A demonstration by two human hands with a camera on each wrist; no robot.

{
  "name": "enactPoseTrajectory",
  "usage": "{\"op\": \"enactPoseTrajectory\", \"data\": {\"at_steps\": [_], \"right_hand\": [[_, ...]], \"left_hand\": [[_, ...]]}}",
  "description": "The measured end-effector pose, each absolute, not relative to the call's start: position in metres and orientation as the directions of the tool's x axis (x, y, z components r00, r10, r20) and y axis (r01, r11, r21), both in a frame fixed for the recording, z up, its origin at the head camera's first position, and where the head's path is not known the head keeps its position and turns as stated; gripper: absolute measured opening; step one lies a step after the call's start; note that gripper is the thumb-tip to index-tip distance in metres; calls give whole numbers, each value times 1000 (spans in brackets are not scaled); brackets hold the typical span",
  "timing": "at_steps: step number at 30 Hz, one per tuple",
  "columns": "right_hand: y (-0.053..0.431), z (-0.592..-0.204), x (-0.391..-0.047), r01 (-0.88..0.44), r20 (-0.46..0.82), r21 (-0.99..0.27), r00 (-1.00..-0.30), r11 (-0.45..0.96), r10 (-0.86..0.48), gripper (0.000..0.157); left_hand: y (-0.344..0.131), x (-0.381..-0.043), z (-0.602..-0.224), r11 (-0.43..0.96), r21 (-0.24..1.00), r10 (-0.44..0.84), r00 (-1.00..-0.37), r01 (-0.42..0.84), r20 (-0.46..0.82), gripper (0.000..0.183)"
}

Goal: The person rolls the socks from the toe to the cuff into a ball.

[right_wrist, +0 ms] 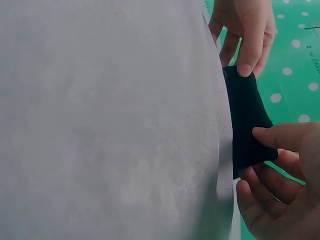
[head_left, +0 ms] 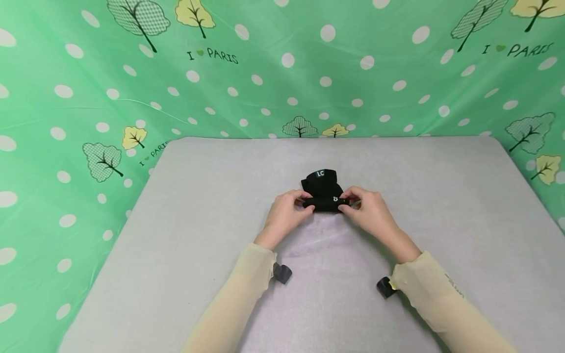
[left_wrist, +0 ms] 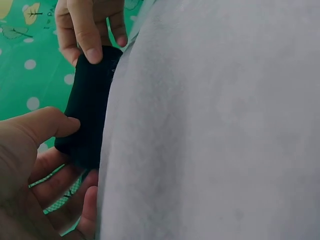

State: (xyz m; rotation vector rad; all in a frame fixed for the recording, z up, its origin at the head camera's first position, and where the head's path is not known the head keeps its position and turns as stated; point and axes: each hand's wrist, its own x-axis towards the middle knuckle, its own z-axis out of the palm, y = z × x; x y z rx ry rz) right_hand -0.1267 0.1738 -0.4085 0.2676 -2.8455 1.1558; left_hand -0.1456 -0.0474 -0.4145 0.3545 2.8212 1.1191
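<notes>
A black sock-like cloth [head_left: 321, 186] with white letters lies far back on the table, its near part turned into a flat band [head_left: 323, 204]. My left hand [head_left: 284, 214] pinches the band's left end, thumb on the near side. At the other end, my right hand [head_left: 371, 210] grips it the same way. In the left wrist view the left thumb presses the dark cloth [left_wrist: 87, 110], fingers behind and under it. The right wrist view shows the right thumb on the cloth's face [right_wrist: 247, 115], fingers beneath.
A grey cloth-covered table [head_left: 198, 211] spreads around the hands. Behind it hangs a green dotted curtain [head_left: 265, 78] printed with trees. Dark wrist-worn devices [head_left: 282, 273] stick out below both pale sleeves [head_left: 238, 289].
</notes>
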Motion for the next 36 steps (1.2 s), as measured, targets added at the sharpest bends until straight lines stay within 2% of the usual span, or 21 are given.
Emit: {"op": "enactPoseTrajectory", "data": {"at_steps": [5,12,29,33,36], "right_hand": [[174,-410,-130,-167,117,-692,-986,702,-120,18],[172,-410,-134,-163,128,-690,-986,706,-103,24],[170,-406,-148,-98,83,-671,-995,735,-57,15],[169,-406,-152,-90,75,-664,-996,742,-54,16],[169,-405,-152,-85,60,-664,-996,742,-60,17]], "left_hand": [[-44,-149,-414,728,673,205,-978,130,-34,20],[-40,-154,-413,741,668,158,-985,69,-74,30],[-36,-172,-405,773,632,107,-972,-50,-208,31],[-39,-173,-406,753,658,126,-979,-8,-157,29],[-42,-171,-408,744,659,178,-983,108,-40,24]]}}
